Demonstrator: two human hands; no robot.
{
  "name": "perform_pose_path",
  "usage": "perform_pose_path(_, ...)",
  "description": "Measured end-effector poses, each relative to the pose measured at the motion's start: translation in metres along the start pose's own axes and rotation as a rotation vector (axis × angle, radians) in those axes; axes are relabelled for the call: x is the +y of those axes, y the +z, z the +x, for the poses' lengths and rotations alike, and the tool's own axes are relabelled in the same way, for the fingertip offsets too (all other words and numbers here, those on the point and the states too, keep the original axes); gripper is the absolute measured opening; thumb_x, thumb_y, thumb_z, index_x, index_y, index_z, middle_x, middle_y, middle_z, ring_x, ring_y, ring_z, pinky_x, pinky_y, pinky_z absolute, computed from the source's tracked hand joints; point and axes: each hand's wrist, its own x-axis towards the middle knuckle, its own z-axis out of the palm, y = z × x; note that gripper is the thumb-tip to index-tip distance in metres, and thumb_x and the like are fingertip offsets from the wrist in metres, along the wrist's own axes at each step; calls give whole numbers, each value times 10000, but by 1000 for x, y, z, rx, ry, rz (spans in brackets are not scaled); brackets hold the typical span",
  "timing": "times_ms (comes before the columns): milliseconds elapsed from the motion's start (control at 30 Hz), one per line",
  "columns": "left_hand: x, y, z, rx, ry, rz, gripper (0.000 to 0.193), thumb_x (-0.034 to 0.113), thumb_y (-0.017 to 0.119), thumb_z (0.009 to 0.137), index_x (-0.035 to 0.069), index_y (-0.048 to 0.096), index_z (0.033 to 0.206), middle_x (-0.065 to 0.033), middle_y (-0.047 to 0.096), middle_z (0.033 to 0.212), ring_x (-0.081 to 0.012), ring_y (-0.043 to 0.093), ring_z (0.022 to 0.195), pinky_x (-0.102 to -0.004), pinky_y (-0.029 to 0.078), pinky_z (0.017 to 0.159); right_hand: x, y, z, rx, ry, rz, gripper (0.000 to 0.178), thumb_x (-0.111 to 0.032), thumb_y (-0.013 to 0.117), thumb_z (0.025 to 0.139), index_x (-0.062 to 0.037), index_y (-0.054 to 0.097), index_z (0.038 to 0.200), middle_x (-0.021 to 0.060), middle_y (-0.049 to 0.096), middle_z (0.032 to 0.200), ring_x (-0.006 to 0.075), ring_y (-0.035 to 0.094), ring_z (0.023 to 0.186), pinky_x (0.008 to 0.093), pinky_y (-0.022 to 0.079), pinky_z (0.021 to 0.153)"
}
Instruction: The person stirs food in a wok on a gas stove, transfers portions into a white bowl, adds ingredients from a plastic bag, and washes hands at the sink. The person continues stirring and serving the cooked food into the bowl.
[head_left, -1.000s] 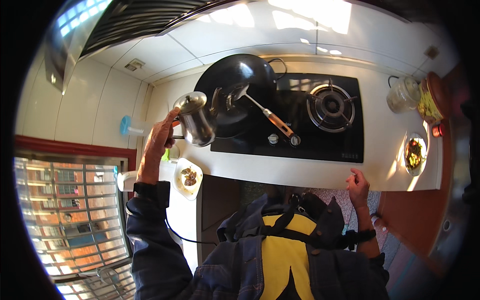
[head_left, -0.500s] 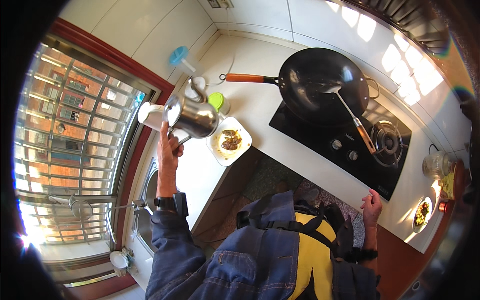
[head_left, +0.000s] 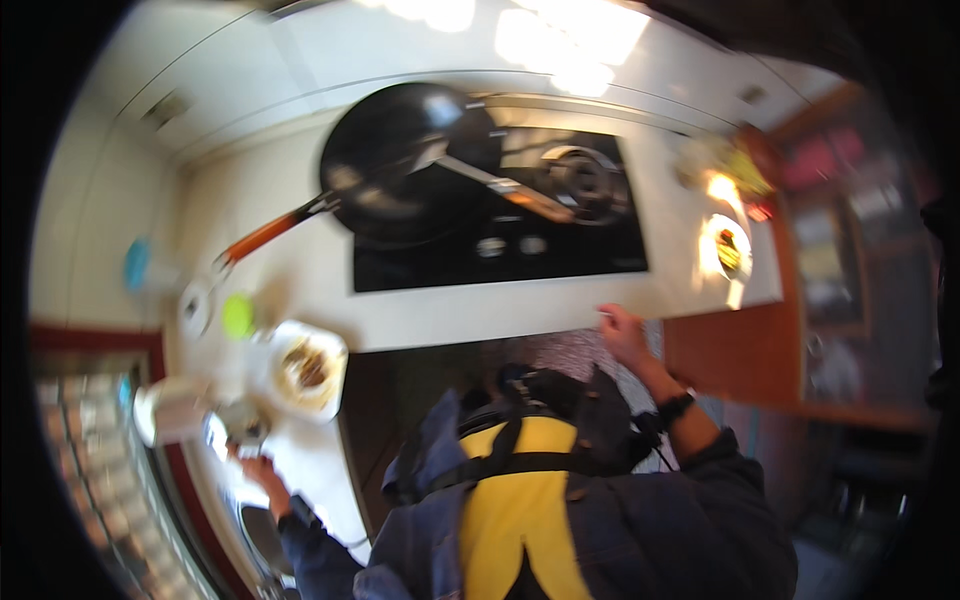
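At the lower left, my left hand [head_left: 262, 478] reaches to a shiny metal pot [head_left: 242, 424]. Its fingers look closed at the handle side, though motion blurs them. A white jug [head_left: 168, 411] is beside the pot. Close by lies a white squarish plate [head_left: 328, 392] with brown food [head_left: 306, 366] on it. My right hand [head_left: 626, 337] hovers at the counter's front edge, below the hob, fingers curled with nothing visible in them. A black wok [head_left: 375, 150] with a wooden handle sits on the hob; a wooden-handled spatula [head_left: 500, 187] leans in it.
The black hob [head_left: 440, 268] has a bare burner [head_left: 582, 185] on its right. A jar with a green lid [head_left: 239, 316] and a white round item [head_left: 195, 309] stand left. A small dish of food [head_left: 728, 252] sits far right. A barred window [head_left: 95, 470] is lower left.
My view has swung to the right, so the hob now lies ahead. The metal pot and my left hand appear lower and farther left. My right hand stays loosely curled.
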Motion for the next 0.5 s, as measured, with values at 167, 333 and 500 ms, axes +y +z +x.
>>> perform_pose_path(167,25,20,2,-203,0,-174,716,177,502,954,240,176,1588,6,448,943,-122,447,767,-247,417,660,-7,-25,-4,112,39,-33,193,-139,598,868,-41,682,1012,230,668,763,401,677,751,461,544,694)
perform_pose_path(333,56,41,-24,-201,110,-150,777,250,601,930,311,178,1579,-33,449,938,-188,504,831,-319,492,769,6,-53,27,274,86,-42,182,-160,605,869,-40,688,979,219,674,766,402,679,766,465,546,706)
perform_pose_path(500,92,65,-58,-56,153,-16,673,285,589,935,258,269,1527,-40,484,979,-169,519,825,-294,485,746,57,-123,112,469,236,-40,247,-273,637,863,-49,702,942,188,701,782,384,688,771,457,553,728)
